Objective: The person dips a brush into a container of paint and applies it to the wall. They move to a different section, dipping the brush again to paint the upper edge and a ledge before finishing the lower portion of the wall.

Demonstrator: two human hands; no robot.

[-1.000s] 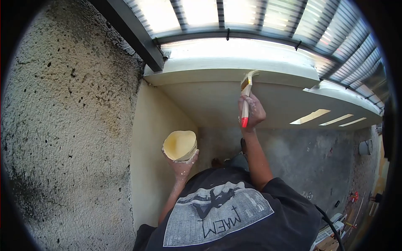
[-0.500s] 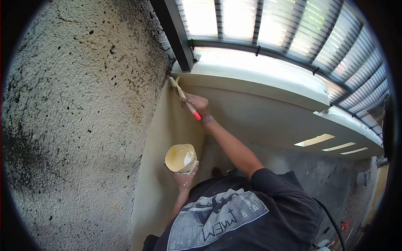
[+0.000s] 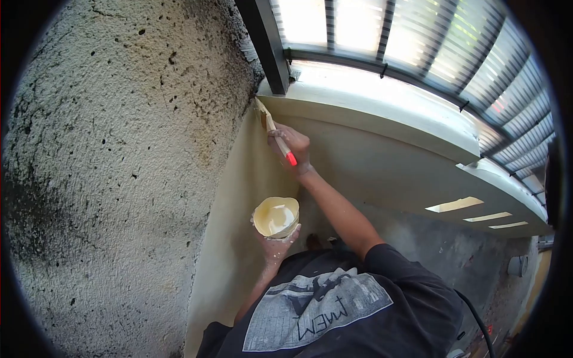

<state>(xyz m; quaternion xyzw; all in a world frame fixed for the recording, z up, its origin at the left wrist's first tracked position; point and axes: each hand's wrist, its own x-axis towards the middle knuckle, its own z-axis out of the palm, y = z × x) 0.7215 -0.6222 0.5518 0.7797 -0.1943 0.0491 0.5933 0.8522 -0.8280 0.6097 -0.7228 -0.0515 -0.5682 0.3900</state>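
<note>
My right hand [image 3: 290,145] is closed around the handle of a paintbrush [image 3: 271,124], a pale wooden one with a red end. Its bristles are up at the inner corner, where the cream-painted low wall [image 3: 370,155] meets the rough wall under the dark post; whether they press on the surface is hard to see. Lower down, my left hand [image 3: 277,246] grips a cup of cream paint [image 3: 276,216] from below and the side. The cup has an uneven rim, and light glints off the paint inside. Paint specks dot my left hand and wrist.
A rough, black-stained wall [image 3: 119,149] rises on the left. The dark metal post [image 3: 265,48] and slatted railing [image 3: 382,36] stand above the white ledge [image 3: 382,92]. Slots [image 3: 456,204] pierce the low wall at right. A bucket [image 3: 517,265] sits on the grey floor.
The view has shifted, so the scene sits slightly farther right. My right hand has the brush at the same corner, angled a little differently. The paint cup has risen a little and tilted.
</note>
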